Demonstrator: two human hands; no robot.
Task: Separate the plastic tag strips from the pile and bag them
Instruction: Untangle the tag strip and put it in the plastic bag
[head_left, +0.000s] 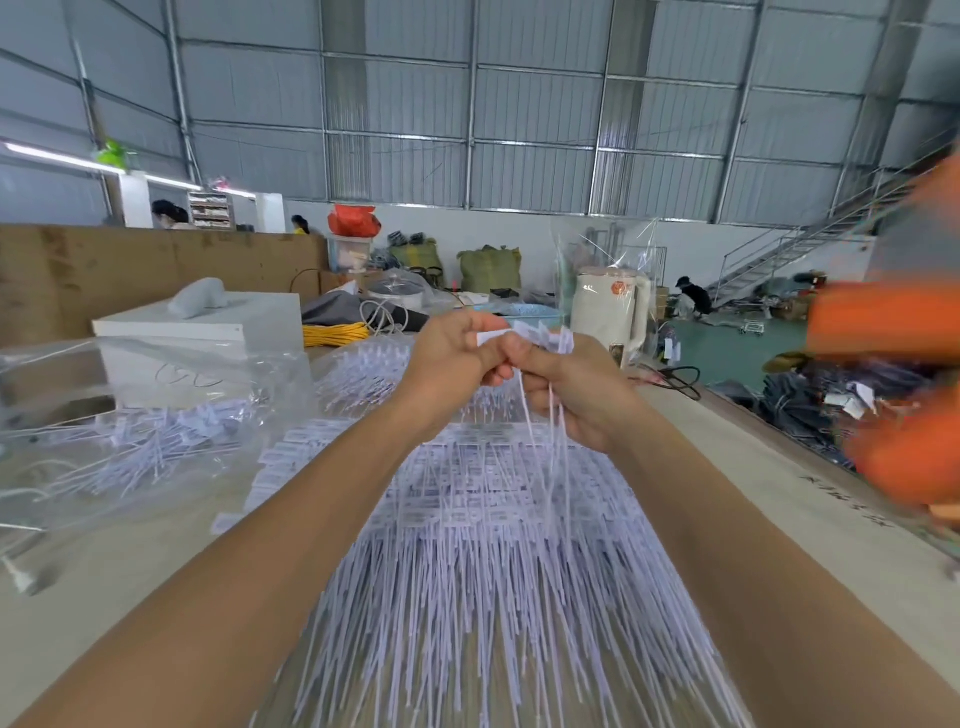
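Pinching small bunch of tag strips (540, 415) between both hands, raised above desk (737, 467). Left hand (447, 358) and right hand (571, 384) curled round bunch's flat label ends, thin tails hanging down. Big strip pile (493, 571) spread on desk beneath. Clear bag (130, 415) holding strips lies left of pile.

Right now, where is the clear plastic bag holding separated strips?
In the head view the clear plastic bag lies on the table's left side, left of the big white strip pile and before the white box.
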